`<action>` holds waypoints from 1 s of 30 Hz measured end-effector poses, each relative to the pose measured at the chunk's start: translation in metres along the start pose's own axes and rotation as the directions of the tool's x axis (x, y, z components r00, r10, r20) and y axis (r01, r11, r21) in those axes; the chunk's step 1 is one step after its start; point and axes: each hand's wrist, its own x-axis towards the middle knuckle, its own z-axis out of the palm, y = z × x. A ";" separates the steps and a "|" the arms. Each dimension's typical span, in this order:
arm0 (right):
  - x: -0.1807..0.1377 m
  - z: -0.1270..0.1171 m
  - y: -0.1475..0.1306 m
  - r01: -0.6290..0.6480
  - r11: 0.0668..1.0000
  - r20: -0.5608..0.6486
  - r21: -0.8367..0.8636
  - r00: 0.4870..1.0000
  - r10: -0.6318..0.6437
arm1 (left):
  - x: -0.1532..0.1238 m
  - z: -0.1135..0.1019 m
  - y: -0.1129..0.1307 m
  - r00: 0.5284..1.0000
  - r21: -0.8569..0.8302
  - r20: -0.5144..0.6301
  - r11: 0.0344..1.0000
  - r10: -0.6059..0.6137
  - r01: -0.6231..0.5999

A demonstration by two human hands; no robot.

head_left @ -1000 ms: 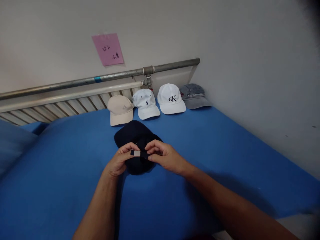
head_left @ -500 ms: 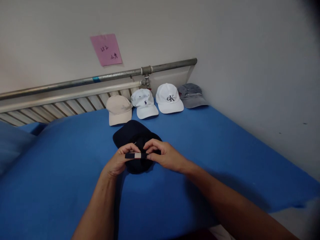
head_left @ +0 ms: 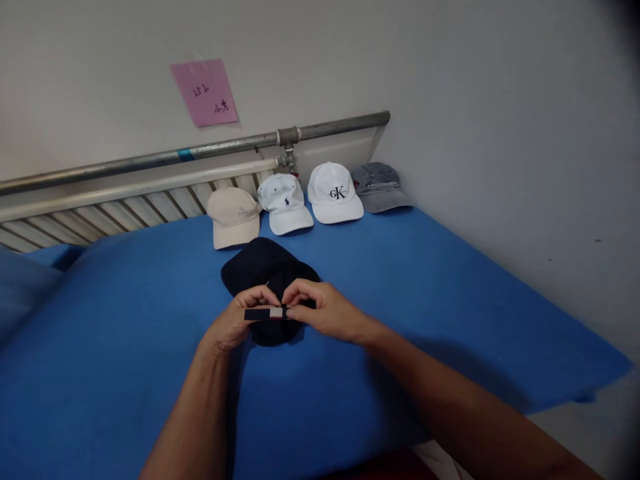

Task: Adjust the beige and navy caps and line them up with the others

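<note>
A dark navy cap point(head_left: 260, 267) lies on the blue bed point(head_left: 400, 280) with its back facing me. My left hand point(head_left: 233, 323) and my right hand point(head_left: 320, 310) meet over its rear. Both pinch the cap's dark adjustment strap point(head_left: 263, 313), which has a pale patch near its middle. The strap stretches level between my fingertips, with its free end sticking out to the left.
Several caps stand in a row at the head of the bed: a beige cap point(head_left: 233, 215), a white cap with a small emblem point(head_left: 285, 201), a white lettered cap point(head_left: 334, 192), a grey cap point(head_left: 377, 185). Behind them run metal pipes point(head_left: 150, 160). A pink note point(head_left: 204, 92) hangs on the wall.
The strap has slid left between my fingers, so more of its free end shows past my left hand. My view has drifted slightly, shifting everything left.
</note>
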 end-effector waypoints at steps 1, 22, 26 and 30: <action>0.000 0.001 0.001 0.009 1.000 0.004 0.003 1.000 -0.009 | 0.000 0.001 0.000 1.000 0.004 0.004 1.000 0.002 -0.002; 0.001 -0.033 0.011 0.348 0.710 0.122 -0.612 0.929 -0.351 | -0.007 -0.009 0.008 0.986 -0.029 -0.108 0.991 0.130 -0.134; -0.005 -0.034 0.001 0.341 0.705 0.175 -0.623 0.938 -0.299 | -0.004 -0.006 0.005 0.986 0.012 -0.083 0.990 0.142 -0.141; -0.010 -0.034 -0.007 0.279 0.690 0.212 -0.668 0.960 -0.182 | 0.003 -0.004 0.001 0.992 0.060 -0.043 0.991 0.121 -0.119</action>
